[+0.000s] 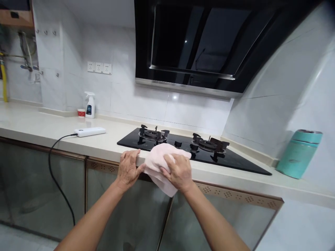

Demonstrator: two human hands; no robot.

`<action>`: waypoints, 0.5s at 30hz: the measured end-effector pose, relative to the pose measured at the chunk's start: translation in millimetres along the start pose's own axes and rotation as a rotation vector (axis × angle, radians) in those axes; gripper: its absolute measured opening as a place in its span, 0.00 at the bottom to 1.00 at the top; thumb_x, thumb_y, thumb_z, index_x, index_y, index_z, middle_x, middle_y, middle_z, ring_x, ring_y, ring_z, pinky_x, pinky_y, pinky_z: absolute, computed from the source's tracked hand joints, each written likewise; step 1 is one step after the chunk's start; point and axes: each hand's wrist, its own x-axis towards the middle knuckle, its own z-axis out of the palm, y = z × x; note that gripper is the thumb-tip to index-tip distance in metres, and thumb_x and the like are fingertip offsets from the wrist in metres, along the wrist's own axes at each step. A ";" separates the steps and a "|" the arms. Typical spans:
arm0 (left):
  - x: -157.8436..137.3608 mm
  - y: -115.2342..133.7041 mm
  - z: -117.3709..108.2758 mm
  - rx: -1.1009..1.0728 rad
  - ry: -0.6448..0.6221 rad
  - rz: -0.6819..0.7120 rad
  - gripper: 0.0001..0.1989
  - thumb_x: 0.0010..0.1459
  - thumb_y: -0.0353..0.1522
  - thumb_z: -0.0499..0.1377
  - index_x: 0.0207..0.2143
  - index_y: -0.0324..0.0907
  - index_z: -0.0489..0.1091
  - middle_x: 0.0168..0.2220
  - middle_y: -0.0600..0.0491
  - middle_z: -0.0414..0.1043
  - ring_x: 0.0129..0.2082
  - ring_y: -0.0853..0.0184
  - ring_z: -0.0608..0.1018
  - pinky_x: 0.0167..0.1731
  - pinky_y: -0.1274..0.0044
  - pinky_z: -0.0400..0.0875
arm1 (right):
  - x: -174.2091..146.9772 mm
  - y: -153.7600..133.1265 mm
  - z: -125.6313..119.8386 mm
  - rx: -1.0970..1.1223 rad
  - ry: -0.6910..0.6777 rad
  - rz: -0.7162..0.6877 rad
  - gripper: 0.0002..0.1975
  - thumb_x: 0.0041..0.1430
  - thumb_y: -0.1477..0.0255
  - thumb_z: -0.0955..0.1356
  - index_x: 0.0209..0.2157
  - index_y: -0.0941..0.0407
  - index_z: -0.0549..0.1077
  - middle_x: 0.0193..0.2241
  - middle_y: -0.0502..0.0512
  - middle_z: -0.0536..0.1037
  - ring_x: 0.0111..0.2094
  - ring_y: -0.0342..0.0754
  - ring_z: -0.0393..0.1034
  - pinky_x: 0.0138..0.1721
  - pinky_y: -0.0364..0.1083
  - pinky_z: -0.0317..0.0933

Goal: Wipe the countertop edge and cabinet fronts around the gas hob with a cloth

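Observation:
A pale pink cloth [158, 158] is bunched in my right hand [179, 170], whose fingers are closed on it. The cloth lies over the counter's front edge at the front of the black gas stove [235, 161], and its lower part hangs down before the cabinet. To the left, my left hand [128, 169] rests on the counter edge with its fingers stretched out and holds nothing. Its thumb points toward the cloth and reaches its left side. Behind the cloth stand the left burner [153, 134] and the right burner [209, 144] with their black supports.
A white device [90, 131] with a black cable [53, 176] lies on the left counter. Behind it stand a spray bottle [90, 106] and a red-patterned cup [81, 112]. A teal container [299, 153] is at the right end. The black range hood [193, 42] overhangs the stove.

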 end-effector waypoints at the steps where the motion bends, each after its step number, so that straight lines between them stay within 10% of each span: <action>1: -0.1 0.5 0.7 0.002 -0.001 -0.010 0.29 0.68 0.50 0.44 0.61 0.40 0.58 0.51 0.42 0.73 0.51 0.56 0.72 0.57 0.62 0.59 | -12.7 15.7 -5.2 -0.029 0.002 -0.001 0.21 0.64 0.55 0.65 0.52 0.53 0.72 0.46 0.62 0.74 0.45 0.55 0.64 0.46 0.53 0.52; 10: 0.6 11.7 9.6 0.029 0.055 -0.063 0.25 0.69 0.46 0.46 0.57 0.38 0.61 0.49 0.42 0.73 0.51 0.55 0.72 0.59 0.60 0.57 | -128.6 197.7 -96.9 -0.458 -0.364 0.377 0.27 0.64 0.56 0.55 0.47 0.56 0.76 0.38 0.67 0.76 0.40 0.61 0.68 0.38 0.56 0.56; 15: 1.1 17.4 17.8 0.030 0.112 -0.097 0.24 0.69 0.46 0.46 0.55 0.39 0.64 0.47 0.43 0.74 0.51 0.56 0.72 0.60 0.60 0.55 | -134.6 228.7 -126.0 -0.578 -0.442 0.588 0.30 0.66 0.53 0.51 0.43 0.53 0.77 0.34 0.66 0.77 0.36 0.62 0.69 0.32 0.55 0.53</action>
